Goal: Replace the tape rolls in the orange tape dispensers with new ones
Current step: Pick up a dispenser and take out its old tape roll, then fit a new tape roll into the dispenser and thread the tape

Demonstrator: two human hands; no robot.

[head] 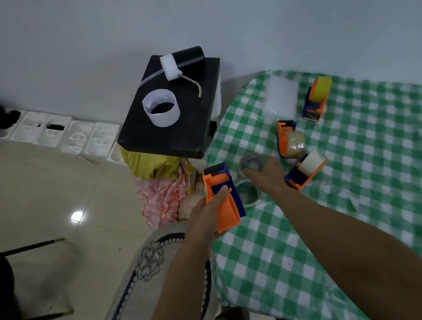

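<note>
1. The left hand grips an orange-and-blue tape dispenser by its lower body, thumb across the blue side. The cutter end points away from the person, and no roll shows in it.
2. The right hand is just right of and beyond the left. Its fingers curl over a clear tape roll and the thumb sits at the roll's near rim. The view is blurred here.
3. A second loose roll lies flat between the two hands, just beside the held dispenser.
4. A dispenser with a cream roll lies just right of the right hand.
5. A dispenser with a brownish roll lies just beyond the right hand.
6. A dispenser with a yellow roll stands farther beyond, well apart from both hands.
7. All of these rest on a green checked tablecloth.
</note>
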